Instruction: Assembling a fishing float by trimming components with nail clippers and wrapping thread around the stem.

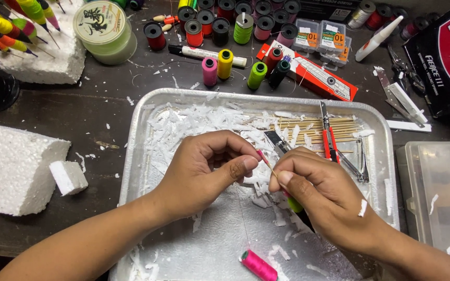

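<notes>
Over a metal tray (131, 156) littered with white foam shavings, the left hand (204, 171) pinches the tip of a thin stick (268, 165) between thumb and forefinger. The right hand (319, 192) grips its green-and-pink float body (294, 204). Thread wrapping appears underway; steady tension seems needed. A pink spool (259, 265) lies below.

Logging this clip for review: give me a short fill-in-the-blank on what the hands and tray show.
1. Both hands, left hand and right hand, pinch a thin ____ between them.
2. They work above a metal tray littered with white ____ shavings.
3. The thread spool lying at the tray's near edge is ____.
4. Left of the tray sits a big white foam ____.

Missing words: stick; foam; pink; block
</notes>
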